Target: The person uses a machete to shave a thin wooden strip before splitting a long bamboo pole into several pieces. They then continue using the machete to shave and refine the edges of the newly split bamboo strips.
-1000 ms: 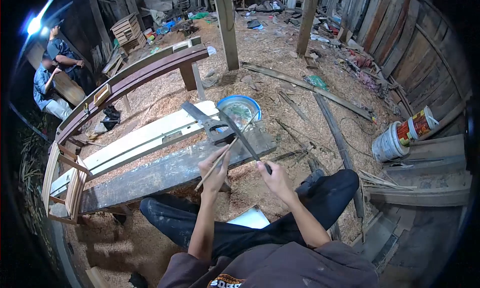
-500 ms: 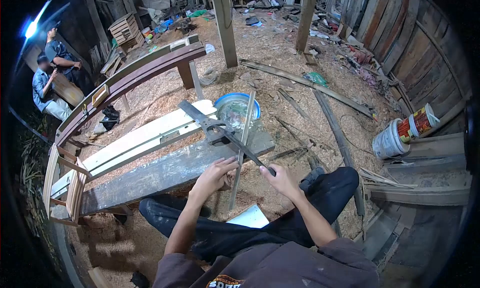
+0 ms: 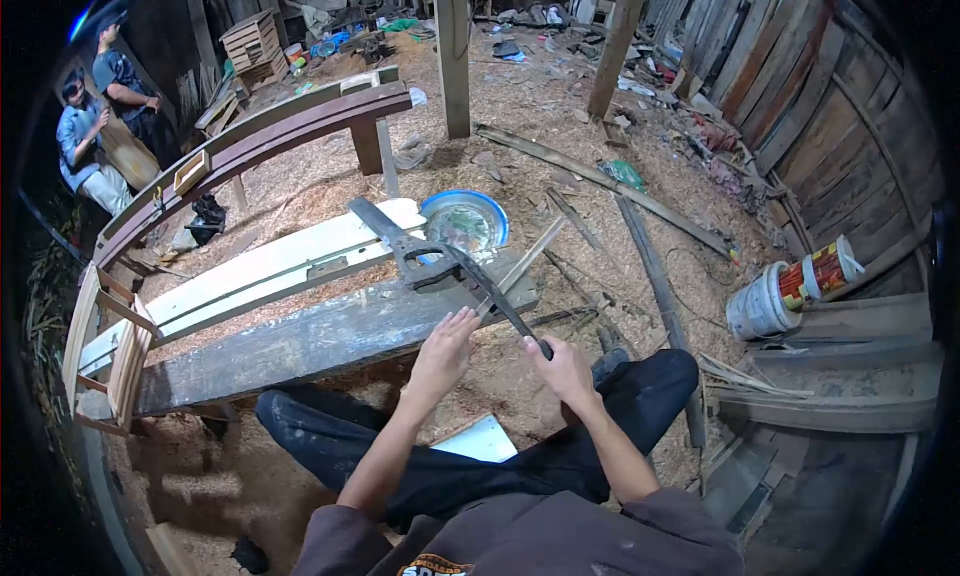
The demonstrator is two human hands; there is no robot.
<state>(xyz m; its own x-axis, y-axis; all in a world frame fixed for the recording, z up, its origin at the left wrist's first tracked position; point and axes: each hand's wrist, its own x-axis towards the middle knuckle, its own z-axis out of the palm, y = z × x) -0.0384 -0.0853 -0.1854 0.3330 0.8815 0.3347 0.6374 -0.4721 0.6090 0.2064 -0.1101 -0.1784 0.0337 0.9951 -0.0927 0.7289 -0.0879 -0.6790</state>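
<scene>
While your R hand (image 3: 563,374) has its fingers wrapped round the dark handle of the knife (image 3: 508,311), your L hand (image 3: 441,358) is stretched out nearly flat by the near end of the stick (image 3: 532,254); can't tell if it has a grip, b/c the fingers hide that end. The stick slants by the R end of the table (image 3: 290,346), w/ the blade crossing in front; contact isn't clear from this angle. Prob. best to pinch the stick firmly, hold L fingertips off the blade's line, & use light, even strokes at a low angle. Watch the saw (image 3: 376,220) lying across the table & white board (image 3: 300,248): its handle's right by the knife's tip, so a long stroke could catch it.
</scene>
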